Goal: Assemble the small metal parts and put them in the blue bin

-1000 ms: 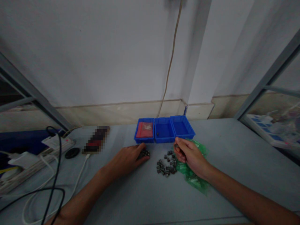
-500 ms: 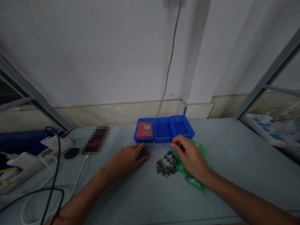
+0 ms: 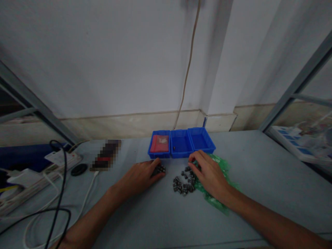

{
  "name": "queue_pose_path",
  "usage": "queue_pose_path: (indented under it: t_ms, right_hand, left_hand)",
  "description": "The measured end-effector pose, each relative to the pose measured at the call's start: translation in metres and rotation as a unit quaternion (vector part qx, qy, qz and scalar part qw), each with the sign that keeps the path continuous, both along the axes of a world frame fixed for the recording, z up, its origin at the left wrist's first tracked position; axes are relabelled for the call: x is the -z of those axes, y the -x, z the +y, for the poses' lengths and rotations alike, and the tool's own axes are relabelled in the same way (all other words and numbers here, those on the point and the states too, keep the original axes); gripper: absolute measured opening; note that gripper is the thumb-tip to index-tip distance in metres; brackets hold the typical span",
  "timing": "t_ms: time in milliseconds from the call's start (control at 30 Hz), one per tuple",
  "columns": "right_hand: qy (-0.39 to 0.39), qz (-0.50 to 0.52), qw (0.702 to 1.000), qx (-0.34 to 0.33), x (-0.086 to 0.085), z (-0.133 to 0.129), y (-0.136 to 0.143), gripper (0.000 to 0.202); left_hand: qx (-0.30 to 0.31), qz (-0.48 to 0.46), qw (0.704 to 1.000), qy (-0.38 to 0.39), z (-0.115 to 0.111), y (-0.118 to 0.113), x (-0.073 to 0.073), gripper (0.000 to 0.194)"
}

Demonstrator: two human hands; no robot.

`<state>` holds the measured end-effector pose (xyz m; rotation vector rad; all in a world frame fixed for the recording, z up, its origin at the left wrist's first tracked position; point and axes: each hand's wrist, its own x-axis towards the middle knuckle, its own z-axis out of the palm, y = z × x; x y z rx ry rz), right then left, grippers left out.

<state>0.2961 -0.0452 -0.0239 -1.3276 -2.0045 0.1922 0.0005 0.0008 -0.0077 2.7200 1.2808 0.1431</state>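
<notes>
L hand [image 3: 140, 176], thumb & fingers parted, curves round dark metal pcs [image 3: 162, 169] on worktop [image 3: 145, 221]. R hand [image 3: 209, 173], fingers curled, over green plastic film [image 3: 217, 204]; cannot tell if gripping anything. Loose metal fasteners [image 3: 177, 185] btwn hands, in front of mid. blue tray [image 3: 182, 155].

Both hands [image 3: 140, 177] [image 3: 209, 173] at a table [image 3: 155, 221], dark metal parts [image 3: 185, 188] between them, green plastic [image 3: 217, 202], blue bins [image 3: 181, 154]

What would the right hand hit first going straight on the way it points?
Likely the middle blue bin, at its front wall: the right hand points forward and left toward it. Height is unclear in this view, so it might pass over.
</notes>
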Motion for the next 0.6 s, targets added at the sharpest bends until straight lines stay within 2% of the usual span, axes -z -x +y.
queue_pose_path:
  t_ms: [133,233,400,600]
  right_hand:
    - [-0.024,-0.057,0.998,0.016,-0.001,0.0007,-0.0005,0.006]
    - [-0.028,-0.062,0.998,0.018,-0.0003,0.0012,-0.0002,0.009]
    - [-0.013,-0.04,0.999,0.013,0.0028,0.0017,-0.0005,0.011]
    - [0.013,0.043,0.999,0.006,0.0006,0.0025,-0.0003,0.009]
  left_hand:
    - [-0.003,0.004,1.0,0.003,-0.0005,-0.0009,-0.002,0.046]
    - [-0.002,-0.006,1.0,-0.001,0.0002,-0.0003,-0.0003,0.048]
    - [0.009,-0.008,1.0,-0.013,0.002,0.0024,0.005,0.048]
    - [0.004,-0.008,1.0,-0.005,0.0015,0.0017,0.0031,0.047]
